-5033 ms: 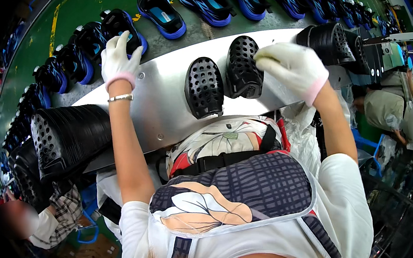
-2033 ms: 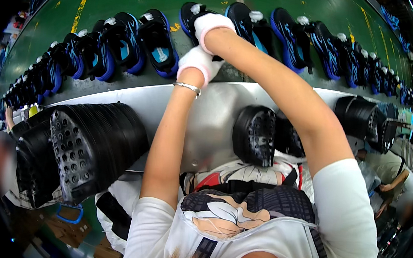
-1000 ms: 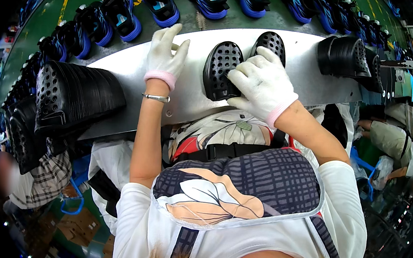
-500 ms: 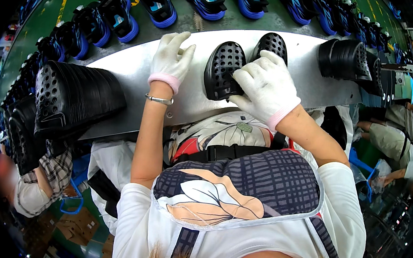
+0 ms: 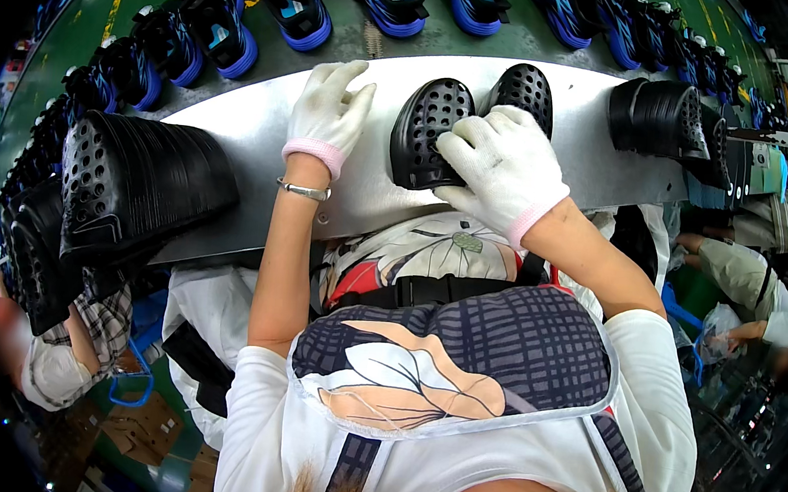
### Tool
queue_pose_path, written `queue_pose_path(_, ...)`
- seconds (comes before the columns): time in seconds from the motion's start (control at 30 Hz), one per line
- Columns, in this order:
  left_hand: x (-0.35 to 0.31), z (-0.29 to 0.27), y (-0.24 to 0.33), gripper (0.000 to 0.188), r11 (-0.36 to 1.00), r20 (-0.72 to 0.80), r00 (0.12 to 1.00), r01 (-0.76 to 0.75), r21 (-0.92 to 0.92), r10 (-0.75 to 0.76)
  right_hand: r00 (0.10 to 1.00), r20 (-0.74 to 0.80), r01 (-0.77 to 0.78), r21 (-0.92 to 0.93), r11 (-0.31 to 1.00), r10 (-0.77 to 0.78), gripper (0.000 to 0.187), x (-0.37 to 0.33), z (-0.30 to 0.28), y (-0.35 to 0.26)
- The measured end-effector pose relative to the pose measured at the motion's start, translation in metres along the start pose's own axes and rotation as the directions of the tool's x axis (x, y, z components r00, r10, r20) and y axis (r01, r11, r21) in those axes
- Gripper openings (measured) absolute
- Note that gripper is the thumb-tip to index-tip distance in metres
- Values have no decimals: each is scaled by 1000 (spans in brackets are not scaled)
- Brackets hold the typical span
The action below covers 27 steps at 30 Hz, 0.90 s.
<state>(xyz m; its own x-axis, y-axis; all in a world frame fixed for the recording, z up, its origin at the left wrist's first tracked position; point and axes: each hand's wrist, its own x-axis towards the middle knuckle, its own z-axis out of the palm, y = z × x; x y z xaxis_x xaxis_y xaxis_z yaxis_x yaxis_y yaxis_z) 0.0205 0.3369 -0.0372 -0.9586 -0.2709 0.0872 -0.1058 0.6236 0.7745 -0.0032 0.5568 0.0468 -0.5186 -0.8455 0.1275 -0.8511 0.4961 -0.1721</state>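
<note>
Two black plastic shoe inserts with round holes lie side by side on a curved metal worktop [image 5: 342,194]. My right hand [image 5: 506,169], in a white knit glove, has its fingers curled over the near end of the left insert [image 5: 429,126]. The other insert [image 5: 526,90] lies just beyond that hand, partly covered by it. My left hand [image 5: 328,112], gloved too, hovers over the worktop to the left, fingers loosely bent and apart with nothing in them.
A large nested stack of black inserts [image 5: 153,185] lies at the left, a smaller stack [image 5: 653,119] at the right. Black and blue sneakers [image 5: 289,3] stand in a curved row on the green surface beyond. Co-workers sit at the left [image 5: 70,357] and right [image 5: 752,266].
My right hand has shifted slightly, its fingers now curled lower over the left insert's near end. The sneakers have slid a little to the left. My left hand stays nearly still.
</note>
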Motion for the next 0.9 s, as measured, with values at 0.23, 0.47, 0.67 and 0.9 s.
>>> queue_pose_path(0.23, 1, -5, 3, 31, 986, 73, 995, 72, -152, -62, 1000, 9, 8, 177, 984, -9, 40, -1, -29, 6)
queue_pose_path(0.47, -14, -15, 37, 73, -78, 644, 740, 666, -742, 196, 975, -188, 168, 252, 953, -122, 42, 13, -56, -6)
queue_pose_path(0.67, -4, -9, 37, 50, -44, 430, 900, 434, -900, 74, 996, -24, -70, 423, 903, 88, 52, 26, -43, -2)
queue_pose_path(0.9, 9, -7, 46, 29, 74, 86, 985, 98, -992, -151, 937, 194, -349, 525, 777, 290, 48, 55, -30, -7)
